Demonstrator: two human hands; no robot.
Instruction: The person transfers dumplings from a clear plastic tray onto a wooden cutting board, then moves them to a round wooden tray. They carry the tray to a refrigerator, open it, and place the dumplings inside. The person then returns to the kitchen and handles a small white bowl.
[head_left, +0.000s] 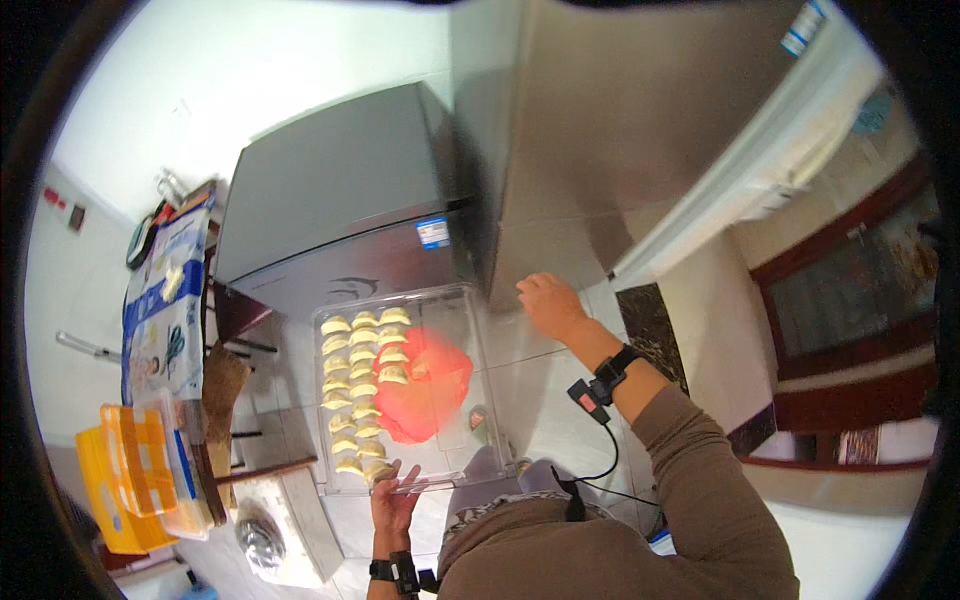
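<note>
My left hand (394, 501) grips the near edge of a clear plastic tray (484, 375), with the thumb and fingers at its rim. Uncooked dumplings (364, 352) stand in rows along the tray's left and middle, with a shorter row at the top. Through the clear bottom shows something thin and red, likely a plastic bag (427, 397); whether it lies in or under the tray is unclear. Beyond the tray's right side, my right hand (553, 304) hangs in the air with bent fingers. Its palm is hidden. Black straps circle both wrists.
A low grey appliance (337, 180) bearing a label stands beyond the tray. Right of it rises a tall grey panel (600, 97) with a white-edged door (720, 187). At left are a covered table (161, 300) and orange crates (135, 472). A black cable (616, 450) hangs from my right wrist.
</note>
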